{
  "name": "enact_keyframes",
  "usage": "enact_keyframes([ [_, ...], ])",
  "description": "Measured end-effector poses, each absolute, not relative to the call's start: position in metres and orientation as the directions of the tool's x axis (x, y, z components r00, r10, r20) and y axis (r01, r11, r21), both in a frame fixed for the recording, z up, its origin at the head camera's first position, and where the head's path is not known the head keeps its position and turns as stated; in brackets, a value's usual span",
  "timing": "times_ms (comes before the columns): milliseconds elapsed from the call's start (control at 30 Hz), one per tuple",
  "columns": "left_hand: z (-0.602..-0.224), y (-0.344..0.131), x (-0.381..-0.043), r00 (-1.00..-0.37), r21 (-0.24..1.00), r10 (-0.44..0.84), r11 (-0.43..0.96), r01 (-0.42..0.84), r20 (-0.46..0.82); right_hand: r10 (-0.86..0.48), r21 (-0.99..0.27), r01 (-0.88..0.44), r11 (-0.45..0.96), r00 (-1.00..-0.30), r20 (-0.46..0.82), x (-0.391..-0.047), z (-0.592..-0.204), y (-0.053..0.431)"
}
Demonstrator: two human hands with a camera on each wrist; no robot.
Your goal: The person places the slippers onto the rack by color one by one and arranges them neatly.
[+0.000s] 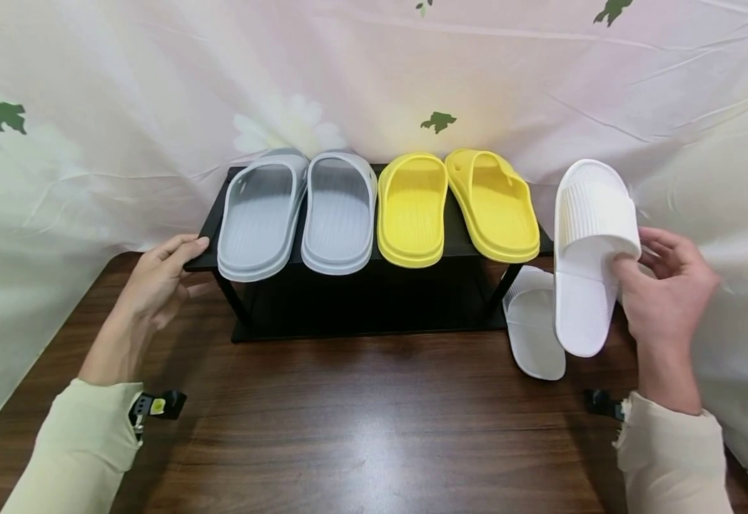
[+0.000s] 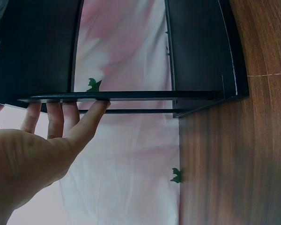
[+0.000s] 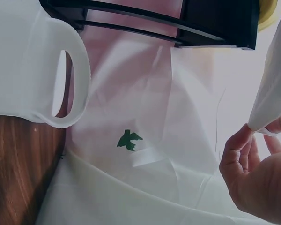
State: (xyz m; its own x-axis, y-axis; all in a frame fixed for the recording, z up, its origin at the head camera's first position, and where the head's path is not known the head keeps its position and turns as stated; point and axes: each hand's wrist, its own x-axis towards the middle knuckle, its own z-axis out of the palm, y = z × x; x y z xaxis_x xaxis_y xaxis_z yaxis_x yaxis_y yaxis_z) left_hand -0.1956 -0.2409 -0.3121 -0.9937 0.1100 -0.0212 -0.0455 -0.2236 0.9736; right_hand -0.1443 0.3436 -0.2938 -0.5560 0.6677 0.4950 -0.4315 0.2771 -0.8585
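Observation:
At the rack's left end my left hand (image 1: 155, 278) touches the black shoe rack (image 2: 196, 42), its fingers fairly straight against the side. Off the rack's right end, my right hand (image 1: 669, 285) pinches a white slipper (image 1: 582, 285) by the edge near its ribbed strap. That slipper is raised, toe pointing away. In the right wrist view only part of the held slipper (image 3: 276, 79) shows. Its white mate (image 1: 534, 335) stands lower, by the rack's right leg, partly hidden behind the held one; the right wrist view shows this mate (image 3: 18, 61) close up.
Along the top shelf sit a pair of grey slippers (image 1: 261, 221) and a pair of yellow slippers (image 1: 412, 214), toes to the back. A pale printed cloth (image 1: 374, 71) hangs behind and at both sides. The brown wood-grain floor (image 1: 361, 414) spreads in front.

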Motion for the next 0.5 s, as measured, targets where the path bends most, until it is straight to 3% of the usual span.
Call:
enact_keyframes([
  [267,-0.312,-0.241,-0.196,-0.994,0.974,0.107,-0.224,-0.038,-0.014,0.605,-0.794,-0.384,0.471,-0.514,0.607,-0.145,-0.295,0.333],
  [500,-0.312,-0.24,-0.196,-0.994,0.972,0.109,-0.232,-0.041,-0.016,0.567,-0.767,-0.448,0.46,-0.516,0.642,-0.144,-0.298,0.323],
])
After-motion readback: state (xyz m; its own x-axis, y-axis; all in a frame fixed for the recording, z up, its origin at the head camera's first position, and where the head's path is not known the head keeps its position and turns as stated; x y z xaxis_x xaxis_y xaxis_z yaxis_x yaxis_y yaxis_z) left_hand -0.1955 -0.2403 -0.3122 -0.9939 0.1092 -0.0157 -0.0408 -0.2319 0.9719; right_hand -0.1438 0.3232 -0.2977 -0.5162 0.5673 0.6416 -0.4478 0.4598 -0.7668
